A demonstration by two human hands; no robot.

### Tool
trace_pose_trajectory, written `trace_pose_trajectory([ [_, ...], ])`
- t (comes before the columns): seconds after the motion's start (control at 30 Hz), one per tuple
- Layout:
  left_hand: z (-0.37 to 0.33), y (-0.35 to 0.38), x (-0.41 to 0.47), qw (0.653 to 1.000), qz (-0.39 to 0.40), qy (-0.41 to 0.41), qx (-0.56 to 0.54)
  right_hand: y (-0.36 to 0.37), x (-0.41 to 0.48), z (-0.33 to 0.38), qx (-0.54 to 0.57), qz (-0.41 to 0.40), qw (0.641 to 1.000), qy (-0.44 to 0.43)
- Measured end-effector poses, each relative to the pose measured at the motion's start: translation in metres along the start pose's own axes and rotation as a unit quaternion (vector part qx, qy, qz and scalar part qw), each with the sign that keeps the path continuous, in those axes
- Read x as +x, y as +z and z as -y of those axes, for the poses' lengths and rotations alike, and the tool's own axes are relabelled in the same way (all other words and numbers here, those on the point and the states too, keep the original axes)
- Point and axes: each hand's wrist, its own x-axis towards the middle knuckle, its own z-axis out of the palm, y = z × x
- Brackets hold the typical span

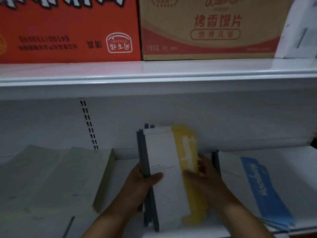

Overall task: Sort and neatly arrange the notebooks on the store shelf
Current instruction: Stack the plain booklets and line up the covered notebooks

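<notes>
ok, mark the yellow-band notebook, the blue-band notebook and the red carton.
yellow-band notebook [187, 148], head view, upper part of its yellow band.
blue-band notebook [262, 186], head view, middle of its blue band.
red carton [68, 23], head view, middle of its front face.

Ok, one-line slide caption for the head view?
Left hand and right hand hold yellow-banded notebooks beside blue-banded notebooks on the shelf.

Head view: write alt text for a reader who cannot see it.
Two hands hold a stack of yellow-banded notebooks at a white store shelf: the left hand grips its dark spines, the right hand its yellow edge. Blue-banded notebooks lie to its right, pale plain stacks to its left; a red carton and a brown carton sit above.
</notes>
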Motion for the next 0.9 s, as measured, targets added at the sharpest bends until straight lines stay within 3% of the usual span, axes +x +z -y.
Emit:
trace_pose_trajectory([
  [0.13,-0.023,-0.027,-0.015,0.991,-0.027,0.128,0.034,0.013,0.005,0.025,-0.035,0.075,0.989,-0.123],
  [0.33,-0.006,-0.050,-0.017,0.980,-0.067,0.174,0.069,0.055,0.008,-0.012,0.018,0.037,0.992,-0.121],
  [0.57,0.035,-0.053,-0.012,0.987,-0.062,0.146,0.038,0.059,0.015,-0.030,0.097,0.035,0.991,-0.089],
  [0.7,0.043,-0.052,-0.006,0.986,-0.078,0.145,0.012,0.069,0.017,-0.046,0.075,0.039,0.991,-0.101],
  [0.9,0.042,-0.050,-0.001,0.985,-0.129,0.106,0.044,0.058,0.028,-0.036,0.024,0.055,0.997,-0.051],
])
